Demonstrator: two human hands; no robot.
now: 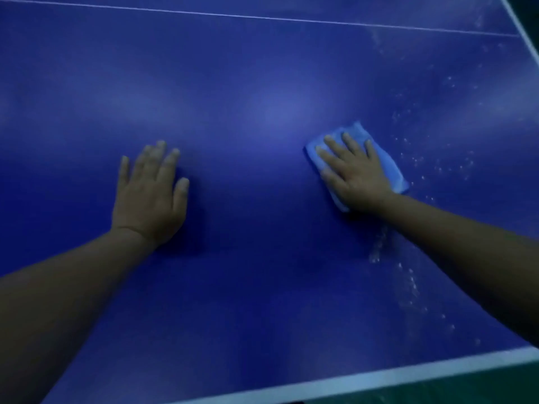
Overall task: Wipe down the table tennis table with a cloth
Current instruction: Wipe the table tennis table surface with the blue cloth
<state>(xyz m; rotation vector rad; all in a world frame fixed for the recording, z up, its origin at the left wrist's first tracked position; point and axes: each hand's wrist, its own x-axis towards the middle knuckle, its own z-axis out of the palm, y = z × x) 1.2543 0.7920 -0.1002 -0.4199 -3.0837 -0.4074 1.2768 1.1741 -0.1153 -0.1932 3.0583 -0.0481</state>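
Now, over on the left, the left hand lies flat on the blue tabletop, fingers straight, holding nothing (just a brace, I'd say). Moving right, the right hand presses the folded blue cloth down with spread, straight fingers. Beyond it, pale specks dot the surface, so the wipe should carry rightward in overlapping passes under even pressure.

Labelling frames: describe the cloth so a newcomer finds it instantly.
On the dark blue table tennis table, look right of centre, under the flat right hand. The cloth is a folded light blue pad, paler than the tabletop, with white specks scattered to its right.
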